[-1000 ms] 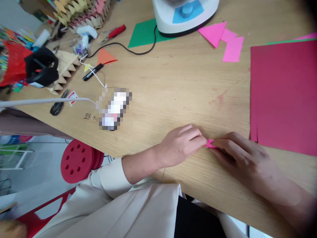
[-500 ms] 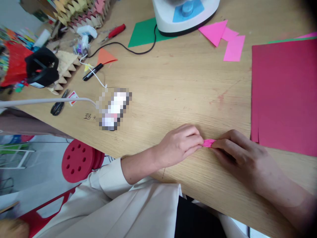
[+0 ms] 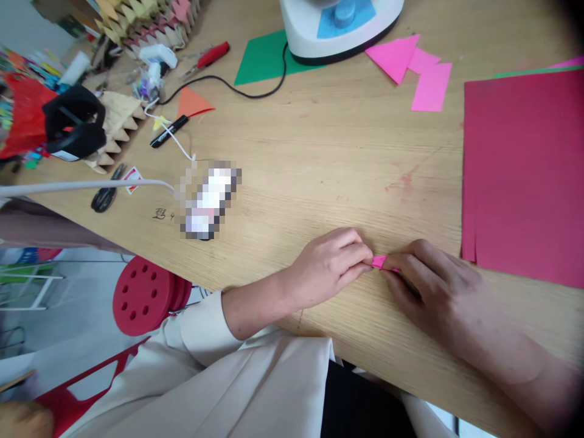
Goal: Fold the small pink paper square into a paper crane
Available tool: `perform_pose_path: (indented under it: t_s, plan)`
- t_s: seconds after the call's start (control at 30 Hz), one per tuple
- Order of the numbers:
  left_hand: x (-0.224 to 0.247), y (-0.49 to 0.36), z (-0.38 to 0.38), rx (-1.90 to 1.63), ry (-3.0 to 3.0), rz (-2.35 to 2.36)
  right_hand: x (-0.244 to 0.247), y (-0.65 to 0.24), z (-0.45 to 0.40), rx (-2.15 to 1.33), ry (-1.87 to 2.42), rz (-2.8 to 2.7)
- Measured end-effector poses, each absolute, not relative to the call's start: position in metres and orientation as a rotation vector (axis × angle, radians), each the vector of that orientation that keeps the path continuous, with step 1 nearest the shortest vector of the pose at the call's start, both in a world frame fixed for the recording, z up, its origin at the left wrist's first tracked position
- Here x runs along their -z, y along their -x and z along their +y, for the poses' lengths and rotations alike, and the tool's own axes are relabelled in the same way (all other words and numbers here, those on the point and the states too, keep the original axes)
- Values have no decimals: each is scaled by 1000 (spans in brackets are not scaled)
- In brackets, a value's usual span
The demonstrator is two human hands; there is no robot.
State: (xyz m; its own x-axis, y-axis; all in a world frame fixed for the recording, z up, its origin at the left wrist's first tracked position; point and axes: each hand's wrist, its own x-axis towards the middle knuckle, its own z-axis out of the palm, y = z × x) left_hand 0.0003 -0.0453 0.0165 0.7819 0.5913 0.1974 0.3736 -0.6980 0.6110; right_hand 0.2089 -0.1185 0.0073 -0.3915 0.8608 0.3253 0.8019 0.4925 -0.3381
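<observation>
A small folded piece of pink paper [image 3: 378, 261] is pinched between my two hands just over the wooden table [image 3: 292, 158]. My left hand [image 3: 335, 261] grips its left end with closed fingertips. From the right, my right hand [image 3: 433, 283] squeezes it between thumb and fingers, and a bit of pink shows under the fingers. Most of the paper is covered by my fingertips, so its full shape is hidden. A stack of dark red paper sheets [image 3: 524, 176] lies to the right of my right hand.
Pink paper pieces [image 3: 431, 88] lie near a white appliance [image 3: 301, 42] with a blue knob, over green paper [image 3: 255, 61]. To the left are a blurred-out phone [image 3: 212, 201], a black marker [image 3: 168, 132], red-handled pliers [image 3: 213, 55] and cables. Red stools [image 3: 143, 295] stand beyond the table edge.
My right hand has shifted slightly left along the pink paper, closer to my left hand, so less paper shows between them. My left hand has barely moved.
</observation>
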Motion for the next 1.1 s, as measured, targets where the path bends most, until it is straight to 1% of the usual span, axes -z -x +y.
perform_pose_path:
  t_s: [0.37, 0.77, 0.93, 1.1]
  plan:
    - [-18, 3, -47, -486, -2457, 789, -10, -201, -116, -147, 1458, -2206]
    - [-20, 3, -51, -458, -2541, 858, -9, -197, -117, -246, 1605, -2152]
    - [-20, 3, -51, -507, -2506, 889, -11, -195, -117, -269, 1638, -2115]
    - [-21, 1, -50, -484, -2475, 904, -13, -194, -117, -293, 1690, -2092]
